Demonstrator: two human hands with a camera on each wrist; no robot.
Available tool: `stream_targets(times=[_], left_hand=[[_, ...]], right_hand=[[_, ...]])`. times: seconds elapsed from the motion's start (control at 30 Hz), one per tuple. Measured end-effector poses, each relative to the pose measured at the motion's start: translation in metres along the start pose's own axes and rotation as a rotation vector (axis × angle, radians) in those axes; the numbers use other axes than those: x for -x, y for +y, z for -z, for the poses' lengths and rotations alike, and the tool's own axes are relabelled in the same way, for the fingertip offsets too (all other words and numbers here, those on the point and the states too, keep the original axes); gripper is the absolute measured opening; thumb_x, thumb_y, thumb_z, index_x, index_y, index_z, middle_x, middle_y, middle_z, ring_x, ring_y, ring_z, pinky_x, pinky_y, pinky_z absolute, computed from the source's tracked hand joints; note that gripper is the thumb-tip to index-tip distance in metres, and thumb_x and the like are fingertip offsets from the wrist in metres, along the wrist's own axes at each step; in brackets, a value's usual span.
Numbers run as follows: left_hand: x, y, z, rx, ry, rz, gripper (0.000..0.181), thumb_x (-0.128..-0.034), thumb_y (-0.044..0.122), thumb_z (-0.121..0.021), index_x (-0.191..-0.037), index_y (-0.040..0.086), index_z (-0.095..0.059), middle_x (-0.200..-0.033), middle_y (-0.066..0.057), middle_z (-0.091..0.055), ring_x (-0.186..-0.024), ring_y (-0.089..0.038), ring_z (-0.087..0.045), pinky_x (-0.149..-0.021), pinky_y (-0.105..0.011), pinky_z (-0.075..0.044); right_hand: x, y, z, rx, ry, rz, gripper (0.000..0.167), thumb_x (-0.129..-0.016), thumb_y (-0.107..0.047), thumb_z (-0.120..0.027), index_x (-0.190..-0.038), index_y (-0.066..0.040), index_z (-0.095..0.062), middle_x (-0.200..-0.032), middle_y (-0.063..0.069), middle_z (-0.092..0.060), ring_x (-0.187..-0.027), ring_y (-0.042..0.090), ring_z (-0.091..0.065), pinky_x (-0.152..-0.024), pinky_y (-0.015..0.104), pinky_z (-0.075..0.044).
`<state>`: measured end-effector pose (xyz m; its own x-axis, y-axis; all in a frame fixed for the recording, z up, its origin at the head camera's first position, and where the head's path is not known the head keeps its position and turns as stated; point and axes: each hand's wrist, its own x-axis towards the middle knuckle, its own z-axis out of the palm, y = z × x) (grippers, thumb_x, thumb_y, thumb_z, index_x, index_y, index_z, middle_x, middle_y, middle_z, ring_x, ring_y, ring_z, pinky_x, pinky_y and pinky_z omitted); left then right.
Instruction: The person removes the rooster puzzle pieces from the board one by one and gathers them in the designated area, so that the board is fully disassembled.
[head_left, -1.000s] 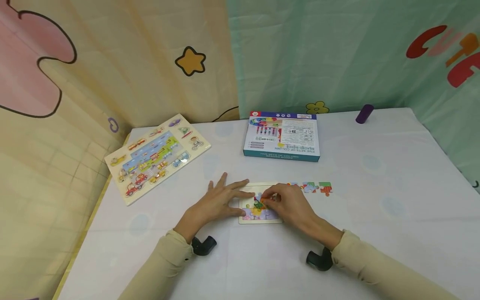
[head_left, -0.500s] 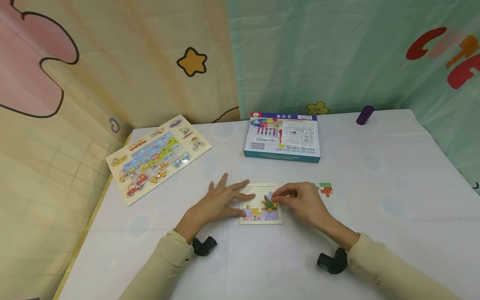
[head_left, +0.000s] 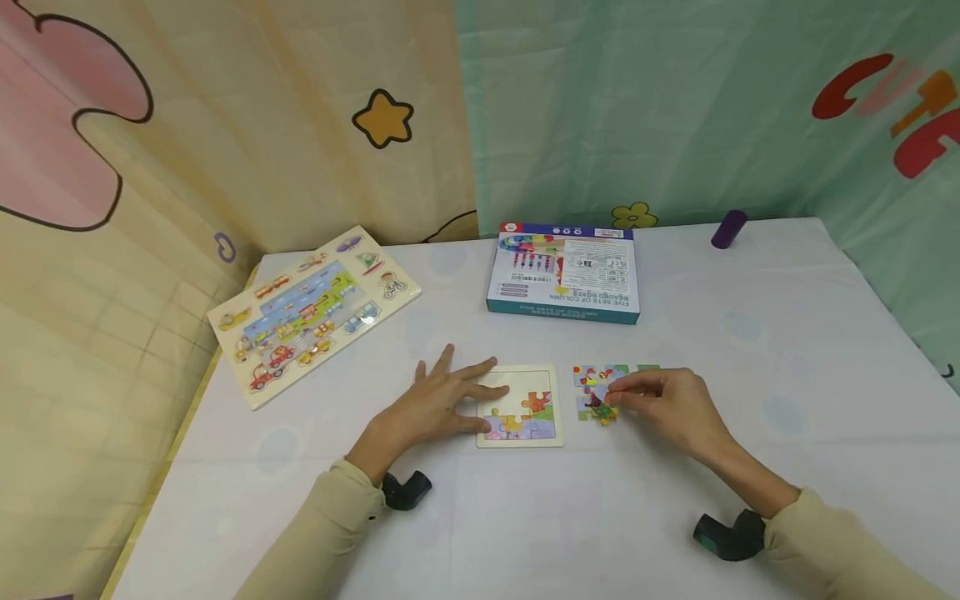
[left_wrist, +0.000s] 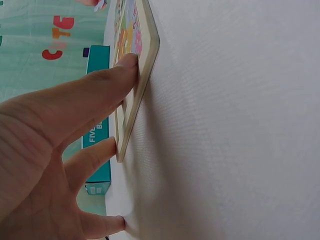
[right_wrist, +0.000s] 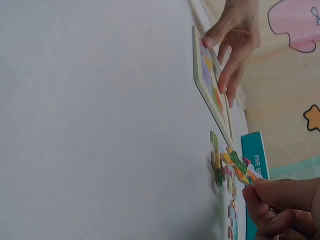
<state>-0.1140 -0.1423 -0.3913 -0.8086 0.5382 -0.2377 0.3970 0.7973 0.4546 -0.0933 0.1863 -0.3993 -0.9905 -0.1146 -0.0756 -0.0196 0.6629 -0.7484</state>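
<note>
A small wooden puzzle tray (head_left: 520, 369) lies flat in the middle of the table, its lower row and right side partly filled with joined pieces. My left hand (head_left: 432, 406) rests on the tray's left side with fingers spread; in the left wrist view the thumb (left_wrist: 127, 62) presses on its rim. Right of the tray, my right hand (head_left: 675, 408) pinches a colourful puzzle piece (head_left: 600, 408) between thumb and forefinger. In the right wrist view this puzzle piece (right_wrist: 242, 166) is held above the loose pieces (right_wrist: 216, 155). More loose pieces (head_left: 588, 376) lie beneath and behind it, partly hidden by the hand.
A beaded-boxes carton (head_left: 562, 275) stands behind the tray. At the back left lies a larger wooden vehicle puzzle board (head_left: 315, 317). A purple cylinder (head_left: 729, 229) is near the table's back edge, by the curtain (head_left: 645, 108).
My right hand has moved right, from over the tray to above the loose pieces, carrying the pinched puzzle piece. My left hand has stayed on the tray.
</note>
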Motion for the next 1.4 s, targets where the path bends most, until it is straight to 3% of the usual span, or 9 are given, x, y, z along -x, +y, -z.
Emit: stream_targets(times=[0.3,0.57,0.93,1.4], left_hand=[[-0.001,-0.001,0.0,-0.006,-0.002,-0.003,0.058,-0.0814,0.038,-0.079,-0.136,0.034,-0.059,-0.159,0.007,-0.031,-0.146,-0.049,-0.001,-0.106,-0.076,-0.003],[-0.001,-0.001,-0.001,0.002,-0.007,-0.004,0.058,-0.0821,0.038,-0.079,-0.136,0.035,-0.058,-0.159,0.006,-0.03,-0.146,-0.049,0.0,-0.106,-0.076,-0.003],[0.0,-0.002,0.0,0.002,0.002,-0.016,0.058,-0.0827,0.038,-0.078,-0.137,0.034,-0.058,-0.159,0.007,-0.03,-0.146,-0.049,0.001,-0.107,-0.076,-0.002],[0.0,-0.001,0.0,-0.001,0.003,-0.005,0.057,-0.0822,0.037,-0.079,-0.136,0.034,-0.059,-0.159,0.006,-0.031,-0.146,-0.049,0.0,-0.106,-0.076,-0.003]], right_hand=[[0.006,0.018,0.013,0.019,0.021,-0.044,0.02,-0.085,-0.032,-0.077,-0.097,-0.016,-0.079,-0.096,-0.002,-0.074,-0.091,0.017,-0.06,-0.068,0.021,-0.044],[0.003,0.02,0.011,0.048,0.02,-0.004,0.017,-0.085,-0.025,-0.078,-0.097,-0.012,-0.079,-0.096,0.003,-0.074,-0.095,0.02,-0.061,-0.068,0.021,-0.045],[0.001,0.017,0.008,0.086,0.027,0.025,0.013,-0.085,-0.015,-0.077,-0.095,-0.008,-0.079,-0.094,0.006,-0.074,-0.08,0.016,-0.062,-0.061,0.023,-0.045],[0.0,0.017,0.004,0.117,0.056,0.03,0.011,-0.083,-0.01,-0.076,-0.093,-0.006,-0.078,-0.087,0.004,-0.073,-0.075,0.017,-0.057,-0.057,0.023,-0.042]])
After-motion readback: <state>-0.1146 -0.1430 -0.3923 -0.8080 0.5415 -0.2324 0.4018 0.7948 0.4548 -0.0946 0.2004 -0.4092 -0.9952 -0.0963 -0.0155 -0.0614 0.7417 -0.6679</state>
